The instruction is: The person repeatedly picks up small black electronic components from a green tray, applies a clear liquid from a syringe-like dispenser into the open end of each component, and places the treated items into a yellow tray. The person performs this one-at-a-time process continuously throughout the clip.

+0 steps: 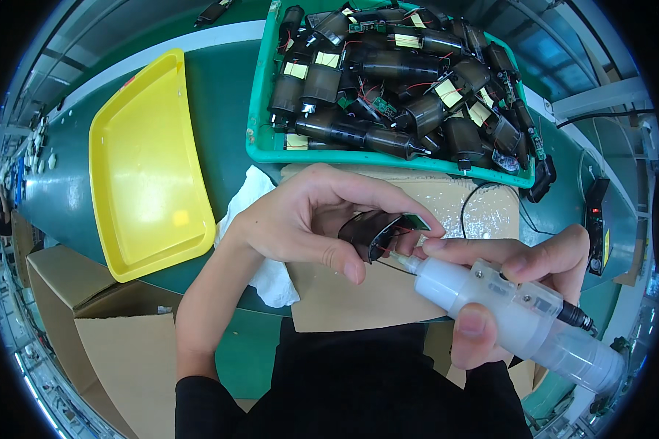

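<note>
My left hand (307, 219) is closed around a dark translucent cylindrical housing (370, 231), its open end turned to the right. A small green circuit board (416, 221) and thin red and black wires show at that end. In my right hand (520, 285) lies a white, translucent dispensing syringe (483, 300) with a clear clamp and a black cable fitting. Its narrow tip points left at the housing's open end, close to the wires; whether it touches cannot be made out. Both hands are above a tan cardboard sheet (359, 300).
Beyond my hands stands a green crate (252, 124) piled with similar dark housings, boards and wires. At left lies a yellow tray (150, 175), with an open cardboard box (132, 358) below it. White cloth (271, 282) is beside my left forearm. A black device (597, 223) stands at right.
</note>
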`<state>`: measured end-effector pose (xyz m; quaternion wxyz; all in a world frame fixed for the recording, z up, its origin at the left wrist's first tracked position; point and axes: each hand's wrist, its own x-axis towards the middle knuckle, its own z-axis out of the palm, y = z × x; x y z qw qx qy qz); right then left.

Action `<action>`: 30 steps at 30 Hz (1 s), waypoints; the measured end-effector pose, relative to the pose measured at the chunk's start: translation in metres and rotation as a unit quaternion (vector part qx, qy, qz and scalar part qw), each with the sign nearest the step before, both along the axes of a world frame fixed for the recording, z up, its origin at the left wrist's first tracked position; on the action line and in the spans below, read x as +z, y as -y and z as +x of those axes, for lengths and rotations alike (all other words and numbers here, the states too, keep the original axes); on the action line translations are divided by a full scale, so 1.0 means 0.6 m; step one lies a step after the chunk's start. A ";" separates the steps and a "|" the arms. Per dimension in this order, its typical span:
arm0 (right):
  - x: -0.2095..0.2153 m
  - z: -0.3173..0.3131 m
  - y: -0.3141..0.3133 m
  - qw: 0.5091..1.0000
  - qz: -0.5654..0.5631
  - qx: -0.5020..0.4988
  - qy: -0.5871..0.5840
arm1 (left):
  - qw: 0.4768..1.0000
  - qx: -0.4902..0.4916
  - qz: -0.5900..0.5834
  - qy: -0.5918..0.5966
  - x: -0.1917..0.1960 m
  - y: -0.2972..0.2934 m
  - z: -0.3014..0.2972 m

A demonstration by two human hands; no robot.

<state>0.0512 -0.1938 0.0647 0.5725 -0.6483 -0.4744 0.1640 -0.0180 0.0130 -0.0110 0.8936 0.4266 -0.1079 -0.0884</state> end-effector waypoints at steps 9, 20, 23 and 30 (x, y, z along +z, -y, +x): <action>0.004 -0.004 0.004 0.999 -0.007 -0.019 -0.032 | 0.999 -0.008 0.019 0.027 -0.001 -0.003 0.000; -0.002 -0.010 -0.001 0.998 0.007 -0.062 -0.009 | 0.999 -0.004 0.006 0.036 -0.006 -0.002 0.000; -0.004 -0.024 -0.011 0.992 0.024 -0.117 -0.049 | 0.999 0.007 0.005 0.033 -0.006 0.001 0.002; -0.013 -0.033 -0.009 0.976 0.060 -0.187 -0.094 | 0.956 0.133 0.222 0.141 0.027 -0.027 -0.010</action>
